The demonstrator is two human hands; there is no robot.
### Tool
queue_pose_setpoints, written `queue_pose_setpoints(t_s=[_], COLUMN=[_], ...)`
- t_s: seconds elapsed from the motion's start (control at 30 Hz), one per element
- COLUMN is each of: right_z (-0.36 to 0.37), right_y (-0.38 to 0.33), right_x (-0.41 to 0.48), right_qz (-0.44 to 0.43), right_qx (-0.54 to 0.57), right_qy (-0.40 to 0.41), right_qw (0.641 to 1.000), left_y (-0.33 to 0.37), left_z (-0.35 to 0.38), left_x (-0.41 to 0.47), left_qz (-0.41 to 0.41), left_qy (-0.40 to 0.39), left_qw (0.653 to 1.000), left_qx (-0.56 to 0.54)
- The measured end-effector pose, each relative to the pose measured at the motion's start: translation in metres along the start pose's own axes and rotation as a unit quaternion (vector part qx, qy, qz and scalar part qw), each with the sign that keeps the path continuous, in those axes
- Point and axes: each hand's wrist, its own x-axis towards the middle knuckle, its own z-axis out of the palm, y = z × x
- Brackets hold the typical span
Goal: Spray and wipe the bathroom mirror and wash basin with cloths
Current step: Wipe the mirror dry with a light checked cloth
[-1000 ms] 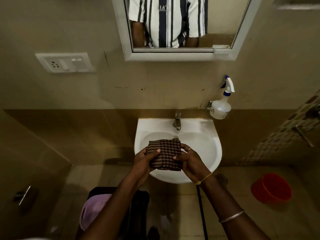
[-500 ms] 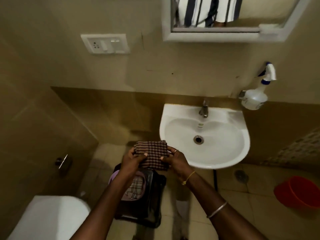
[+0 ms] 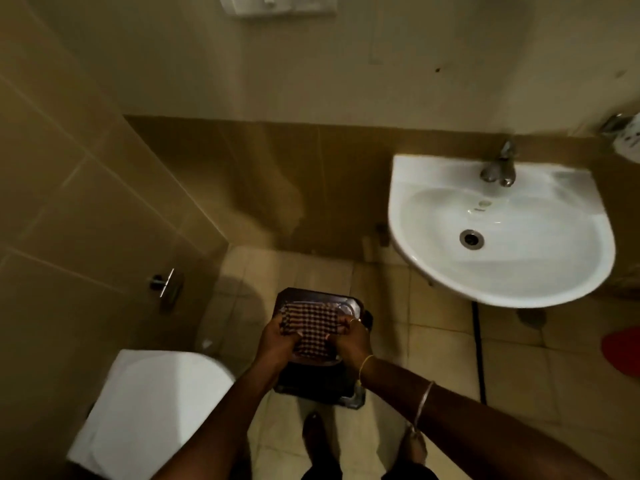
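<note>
- The left hand (image 3: 277,341) and the right hand (image 3: 351,337) each grip one side of the folded checked cloth (image 3: 310,329), with fingers curled.
- The cloth is over the top of the dark stool (image 3: 311,381), near its far edge, apart from the wash basin (image 3: 433,174).
- If it is released unevenly, it may unfold or slide to the floor.

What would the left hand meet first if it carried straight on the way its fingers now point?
Probably the dark stool under the checked cloth that the left hand grips; depth is unclear.
</note>
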Motion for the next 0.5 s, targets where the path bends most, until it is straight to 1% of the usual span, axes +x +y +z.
queue_pose_setpoints(t_s=[0.07, 0.23, 0.3, 0.5], right_z=[0.013, 0.053, 0.067, 0.093], right_y=[0.01, 0.039, 0.05, 0.067], right_x=[0.011, 0.056, 0.074, 0.12], right_qz=[0.015, 0.078, 0.083, 0.109], right_qx=[-0.008, -0.014, -0.022, -0.023], right_qy=[0.025, 0.038, 0.055, 0.057], right_qw=[1.0, 0.996, 0.995, 0.992], left_y=[-0.014, -0.044, -0.056, -0.088], left_z=[-0.003, -0.007, -0.005, 0.005], left_x=[0.015, 0.064, 0.085, 0.133], left_qz=[-0.015, -0.076, -0.095, -0.134], left_qy=[-0.009, -0.014, -0.014, -0.006], left_qw=[1.0, 0.997, 0.995, 0.99], left_qx=[0.015, 0.026, 0.035, 0.038])
